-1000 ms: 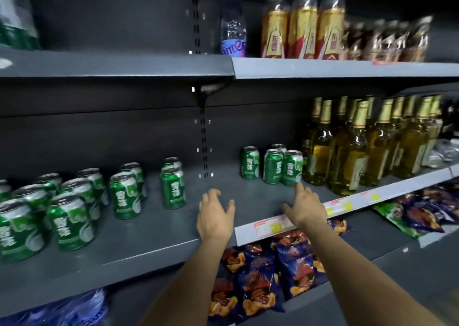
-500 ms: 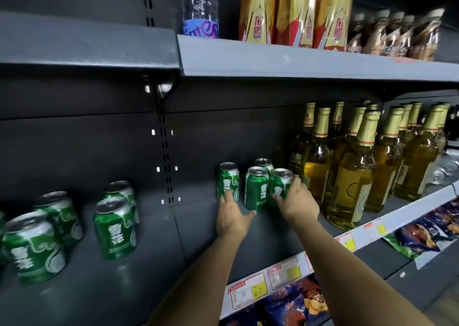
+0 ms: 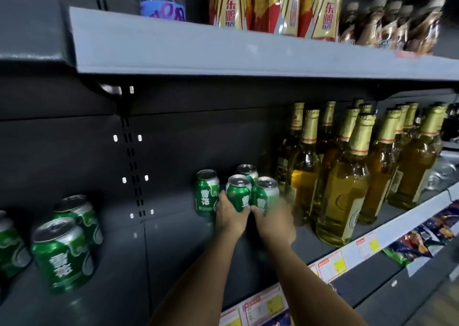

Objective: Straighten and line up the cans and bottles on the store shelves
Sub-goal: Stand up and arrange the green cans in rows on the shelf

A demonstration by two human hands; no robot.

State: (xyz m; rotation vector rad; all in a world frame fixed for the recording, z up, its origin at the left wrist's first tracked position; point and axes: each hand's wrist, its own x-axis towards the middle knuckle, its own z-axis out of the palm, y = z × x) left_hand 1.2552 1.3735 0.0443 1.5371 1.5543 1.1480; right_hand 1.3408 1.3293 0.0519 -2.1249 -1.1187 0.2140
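Note:
Four green cans stand close together at the back of the dark middle shelf (image 3: 173, 263). My left hand (image 3: 229, 217) grips the front middle can (image 3: 239, 191), with fingers wedged between it and the leftmost can (image 3: 206, 189). My right hand (image 3: 273, 224), blurred by motion, wraps around the front right can (image 3: 265, 193). A fourth can (image 3: 247, 170) sits behind these two. Several more green cans (image 3: 62, 253) stand loosely spaced at the left. Gold-capped beer bottles (image 3: 342, 189) stand in rows just right of my right hand.
The upper shelf (image 3: 248, 55) carries a water bottle (image 3: 162, 5), gold-wrapped bottles (image 3: 275, 5) and brown bottles (image 3: 390, 25). Price tags (image 3: 332, 266) line the front edge of the middle shelf. Snack bags (image 3: 422, 239) lie on the shelf below at the right.
I have moved in closer to the shelf. Both hands went from the front edge to the back cluster of cans and closed around the two front cans.

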